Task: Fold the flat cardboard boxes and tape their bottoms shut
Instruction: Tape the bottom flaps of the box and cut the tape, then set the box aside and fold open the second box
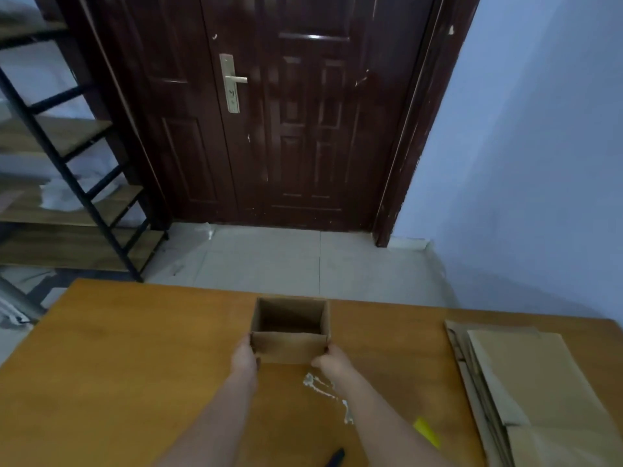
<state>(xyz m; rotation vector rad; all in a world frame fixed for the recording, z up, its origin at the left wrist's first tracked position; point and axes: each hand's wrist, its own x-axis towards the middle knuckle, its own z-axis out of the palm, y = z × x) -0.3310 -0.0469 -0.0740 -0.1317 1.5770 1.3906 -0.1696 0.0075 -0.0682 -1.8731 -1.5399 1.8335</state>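
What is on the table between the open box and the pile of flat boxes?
Nothing: in the head view, bare table separates the open box from the flat boxes.

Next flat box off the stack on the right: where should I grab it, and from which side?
Take the top sheet of the stack by its left long edge, coming from the left with the right hand. That edge is nearest and the sheets fan out there, so one could likely be peeled off alone. The yellow thing lies close by.

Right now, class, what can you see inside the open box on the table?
Inside the box only bare cardboard walls and a dark, shadowed interior show; no object is visible. The near wall hides the bottom, so any tape there cannot be seen. The left hand and right hand hold its near corners.
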